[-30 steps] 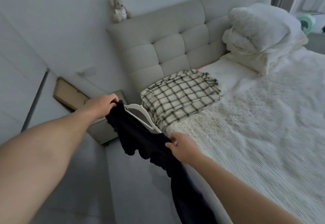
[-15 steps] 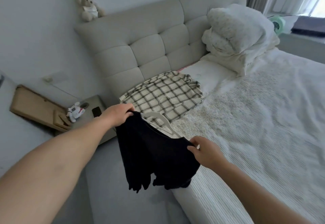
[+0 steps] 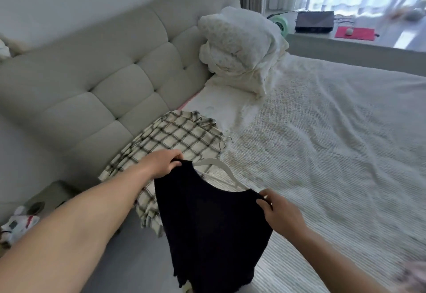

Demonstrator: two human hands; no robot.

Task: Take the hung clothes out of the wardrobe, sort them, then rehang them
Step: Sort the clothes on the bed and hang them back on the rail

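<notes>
I am gripping black top (image 3: 214, 230) w/ both hands: left hand (image 3: 161, 163) at 10 o'clock corner, right hand (image 3: 280, 214) at 3 o'clock. Plaid shirt (image 3: 184, 138) is lying on bed (image 3: 322, 154) at 12 o'clock, nearer left hand.

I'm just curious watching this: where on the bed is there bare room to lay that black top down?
The broad white bedspread right of the plaid shirt and below the pillow pile lies bare. It is crowded by the headboard, where the plaid shirt sprawls. Both the left hand and right hand grip the black top.
</notes>
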